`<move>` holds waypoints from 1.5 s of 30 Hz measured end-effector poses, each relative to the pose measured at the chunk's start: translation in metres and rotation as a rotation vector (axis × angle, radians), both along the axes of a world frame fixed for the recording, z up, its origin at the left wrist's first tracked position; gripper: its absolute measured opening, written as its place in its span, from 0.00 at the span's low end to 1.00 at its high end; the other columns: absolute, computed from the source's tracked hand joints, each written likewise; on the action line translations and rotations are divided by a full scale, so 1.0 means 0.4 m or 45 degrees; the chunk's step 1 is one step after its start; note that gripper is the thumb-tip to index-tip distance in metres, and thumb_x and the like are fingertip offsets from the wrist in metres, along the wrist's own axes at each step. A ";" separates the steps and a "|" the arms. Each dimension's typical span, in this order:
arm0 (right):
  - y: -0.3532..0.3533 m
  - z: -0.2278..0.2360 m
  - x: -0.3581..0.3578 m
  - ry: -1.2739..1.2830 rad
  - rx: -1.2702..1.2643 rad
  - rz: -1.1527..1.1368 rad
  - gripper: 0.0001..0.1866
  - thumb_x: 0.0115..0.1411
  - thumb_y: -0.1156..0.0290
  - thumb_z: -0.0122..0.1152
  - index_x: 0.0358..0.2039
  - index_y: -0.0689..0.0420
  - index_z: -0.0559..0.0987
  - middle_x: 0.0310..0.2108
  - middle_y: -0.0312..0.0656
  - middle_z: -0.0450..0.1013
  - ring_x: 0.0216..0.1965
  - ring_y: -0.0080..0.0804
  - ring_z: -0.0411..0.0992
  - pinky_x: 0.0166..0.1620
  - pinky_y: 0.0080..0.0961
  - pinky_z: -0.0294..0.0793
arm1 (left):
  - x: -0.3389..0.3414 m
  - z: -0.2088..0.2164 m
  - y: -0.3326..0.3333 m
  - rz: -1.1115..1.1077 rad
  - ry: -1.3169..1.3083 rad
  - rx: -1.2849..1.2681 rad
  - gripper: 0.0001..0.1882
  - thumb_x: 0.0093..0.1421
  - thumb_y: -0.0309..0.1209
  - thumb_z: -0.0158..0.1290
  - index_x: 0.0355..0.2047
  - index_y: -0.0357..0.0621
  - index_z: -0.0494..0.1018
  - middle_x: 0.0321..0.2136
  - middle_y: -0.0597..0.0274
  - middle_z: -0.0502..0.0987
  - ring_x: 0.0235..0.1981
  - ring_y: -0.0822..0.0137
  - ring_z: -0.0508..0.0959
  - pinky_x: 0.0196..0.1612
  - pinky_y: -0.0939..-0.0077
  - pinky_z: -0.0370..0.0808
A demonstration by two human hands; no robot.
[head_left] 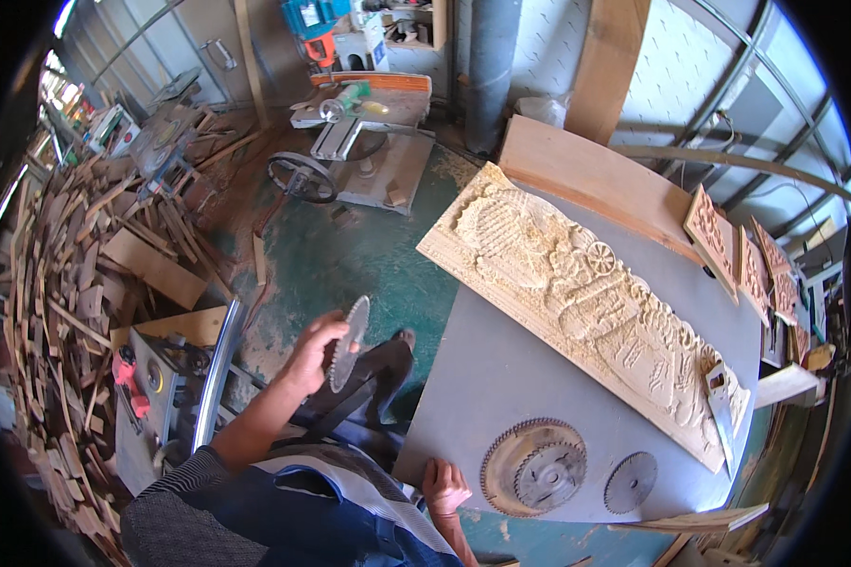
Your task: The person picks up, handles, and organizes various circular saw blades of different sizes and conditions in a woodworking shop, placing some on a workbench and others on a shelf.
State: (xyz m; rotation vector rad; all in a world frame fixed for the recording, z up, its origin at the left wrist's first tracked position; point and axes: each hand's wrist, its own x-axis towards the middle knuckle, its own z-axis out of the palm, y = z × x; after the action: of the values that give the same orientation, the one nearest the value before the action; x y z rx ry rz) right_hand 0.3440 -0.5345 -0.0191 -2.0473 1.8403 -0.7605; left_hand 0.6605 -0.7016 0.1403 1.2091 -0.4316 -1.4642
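My left hand (314, 357) is raised over the floor beside the table, closed on a circular saw blade (351, 342) that stands nearly edge-on, its toothed rim showing. My right hand (446, 486) rests on the near left edge of the grey table (473, 397), fingers curled in. Right of it on the table lies a large circular saw blade (503, 457) with a smaller blade (550, 475) on top. Another dark blade (631, 483) lies flat beside them. A long carved wood panel (577, 302) sits diagonally across the table, with a handsaw (720, 406) resting on its right end.
A heap of wood offcuts (76, 312) fills the left side. Near it stands a machine with a shiny metal rail (219, 373). A machine with a handwheel (303, 178) stands at the back. Plain boards (596, 180) and carved pieces (712, 236) lean along the table's far side.
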 end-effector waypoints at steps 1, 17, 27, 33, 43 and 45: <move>0.001 0.004 0.000 0.006 -0.010 -0.009 0.05 0.57 0.65 0.71 0.30 0.47 0.81 0.22 0.38 0.76 0.22 0.43 0.75 0.25 0.39 0.74 | 0.011 0.015 -0.010 0.015 -0.036 -0.025 0.11 0.63 0.34 0.55 0.42 0.44 0.74 0.36 0.64 0.77 0.36 0.70 0.79 0.42 0.76 0.75; -0.044 -0.002 0.157 0.097 0.312 -0.761 0.11 0.57 0.60 0.71 0.29 0.52 0.80 0.24 0.42 0.75 0.27 0.45 0.75 0.31 0.44 0.73 | 0.173 -0.123 -0.411 -0.114 0.379 0.275 0.17 0.66 0.46 0.58 0.41 0.46 0.80 0.32 0.62 0.79 0.26 0.72 0.76 0.27 0.78 0.72; -0.669 0.106 0.508 -0.007 0.320 -0.204 0.09 0.63 0.67 0.62 0.27 0.57 0.77 0.22 0.43 0.75 0.25 0.35 0.73 0.29 0.36 0.72 | 0.731 -0.100 -0.600 0.290 0.561 -0.016 0.16 0.69 0.44 0.52 0.36 0.44 0.76 0.30 0.61 0.78 0.27 0.70 0.78 0.35 0.72 0.75; -1.173 0.195 0.874 -0.142 0.360 0.338 0.10 0.67 0.70 0.59 0.37 0.64 0.81 0.29 0.45 0.78 0.27 0.30 0.73 0.32 0.32 0.74 | 1.005 -0.131 -0.568 0.919 0.935 -0.051 0.20 0.69 0.46 0.53 0.50 0.44 0.78 0.39 0.59 0.81 0.38 0.66 0.82 0.40 0.68 0.78; -1.438 0.217 1.782 -0.396 0.748 1.521 0.19 0.64 0.67 0.68 0.53 0.62 0.81 0.43 0.50 0.81 0.41 0.39 0.82 0.45 0.31 0.80 | 1.298 -0.103 -0.448 1.579 0.706 -0.227 0.22 0.69 0.44 0.53 0.54 0.42 0.76 0.49 0.57 0.79 0.45 0.60 0.80 0.47 0.59 0.81; -1.425 0.225 1.904 -0.332 0.877 1.730 0.25 0.65 0.61 0.67 0.58 0.61 0.78 0.51 0.52 0.77 0.45 0.40 0.80 0.47 0.34 0.79 | 1.337 -0.071 -0.441 1.521 0.161 -0.140 0.25 0.68 0.44 0.51 0.56 0.37 0.75 0.49 0.55 0.80 0.46 0.59 0.80 0.49 0.59 0.80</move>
State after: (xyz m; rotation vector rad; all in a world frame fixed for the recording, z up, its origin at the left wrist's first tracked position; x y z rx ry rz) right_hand 1.1055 -1.1046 0.0708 -1.9432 0.2035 0.0318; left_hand 1.1952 -0.8781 0.1120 0.9689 0.2925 -0.4574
